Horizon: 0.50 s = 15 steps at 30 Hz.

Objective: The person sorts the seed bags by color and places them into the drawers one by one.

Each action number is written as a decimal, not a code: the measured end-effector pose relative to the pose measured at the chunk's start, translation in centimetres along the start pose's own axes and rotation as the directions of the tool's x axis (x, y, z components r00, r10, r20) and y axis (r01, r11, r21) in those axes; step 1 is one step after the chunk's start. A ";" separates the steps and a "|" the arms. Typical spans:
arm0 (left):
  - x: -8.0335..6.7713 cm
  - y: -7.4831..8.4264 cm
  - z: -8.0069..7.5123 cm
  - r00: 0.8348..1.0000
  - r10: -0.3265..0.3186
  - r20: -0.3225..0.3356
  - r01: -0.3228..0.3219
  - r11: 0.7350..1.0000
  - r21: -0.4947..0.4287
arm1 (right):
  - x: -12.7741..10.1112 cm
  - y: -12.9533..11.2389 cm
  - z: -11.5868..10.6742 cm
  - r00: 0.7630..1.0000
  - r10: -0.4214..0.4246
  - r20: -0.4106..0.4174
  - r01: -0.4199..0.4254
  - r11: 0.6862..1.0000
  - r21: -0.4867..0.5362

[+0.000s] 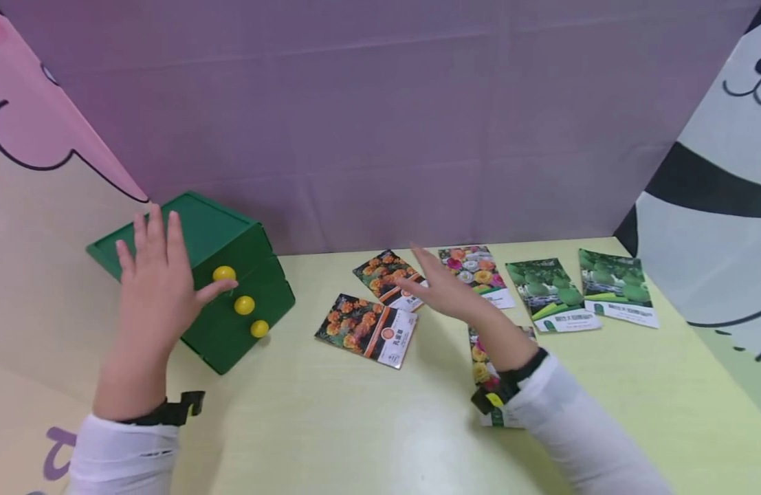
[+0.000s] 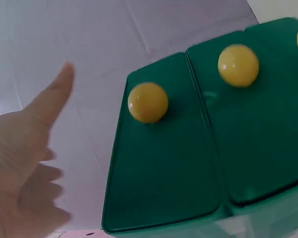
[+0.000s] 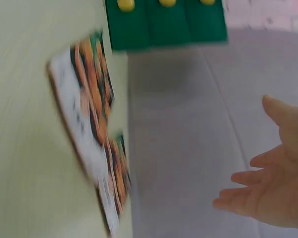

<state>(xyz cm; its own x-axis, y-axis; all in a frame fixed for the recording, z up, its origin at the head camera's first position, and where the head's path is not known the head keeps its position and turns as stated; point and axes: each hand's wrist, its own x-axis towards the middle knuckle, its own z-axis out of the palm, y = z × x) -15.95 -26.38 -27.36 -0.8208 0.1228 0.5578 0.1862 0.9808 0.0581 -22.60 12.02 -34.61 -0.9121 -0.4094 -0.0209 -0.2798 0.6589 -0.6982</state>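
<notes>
Here, line by line:

Left hand [image 1: 154, 289]: spread wide, fingers straight, holding nothing, raised in front of the green drawer box [image 1: 232, 237]; its thumb reaches toward the top yellow knob [image 1: 224, 273].
Green drawer box: stands at the left end of the bench [image 1: 368, 426], against the backdrop, with three drawer fronts, each bearing a yellow knob; in the left wrist view the drawers look closed.
Right hand [image 1: 445, 289]: flat and relaxed, fingers extended, empty, hovering above the seed packets; whether it touches one I cannot tell.
Orange-flower packets: one [image 1: 368, 330] lies near the middle of the bench, another [image 1: 386, 277] just behind it under the fingertips.
Mixed-flower packet [image 1: 479, 271]: just right of the hand.
Green-fruit packets: two, [image 1: 550, 295] and [image 1: 615, 289], side by side toward the right edge.
Sixth packet [image 1: 479, 361]: mostly hidden beneath the right wrist.
</notes>
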 end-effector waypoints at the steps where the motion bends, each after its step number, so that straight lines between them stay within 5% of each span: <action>1: 0.3 -0.2 -0.2 0.997 -0.015 0.077 0.013 1.000 0.018 | 0.9 -0.7 0.7 0.999 -0.004 0.034 0.003 1.000 0.027; 4: 1.0 -0.8 -0.1 0.971 -0.045 0.235 0.034 0.998 0.051 | 3.4 -2.5 2.8 0.992 -0.026 0.126 0.014 0.996 0.093; 10: 1.2 -2.2 1.2 0.911 -0.064 0.408 0.040 0.997 0.069 | 6.8 -5.0 7.8 0.955 0.038 0.294 -0.109 0.967 0.230; 15: 1.1 -2.4 1.8 0.889 -0.104 0.446 0.080 0.994 0.073 | 9.0 -6.7 12.5 0.911 0.113 0.396 -0.286 0.865 0.413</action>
<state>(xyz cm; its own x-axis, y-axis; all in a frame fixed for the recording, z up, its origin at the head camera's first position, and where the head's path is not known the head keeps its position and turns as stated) -18.28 -28.36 -28.33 -0.9899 0.0747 0.1203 0.0802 0.9959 0.0422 -25.16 -3.97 -39.10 -0.7444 -0.5483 -0.3810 0.1427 0.4267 -0.8930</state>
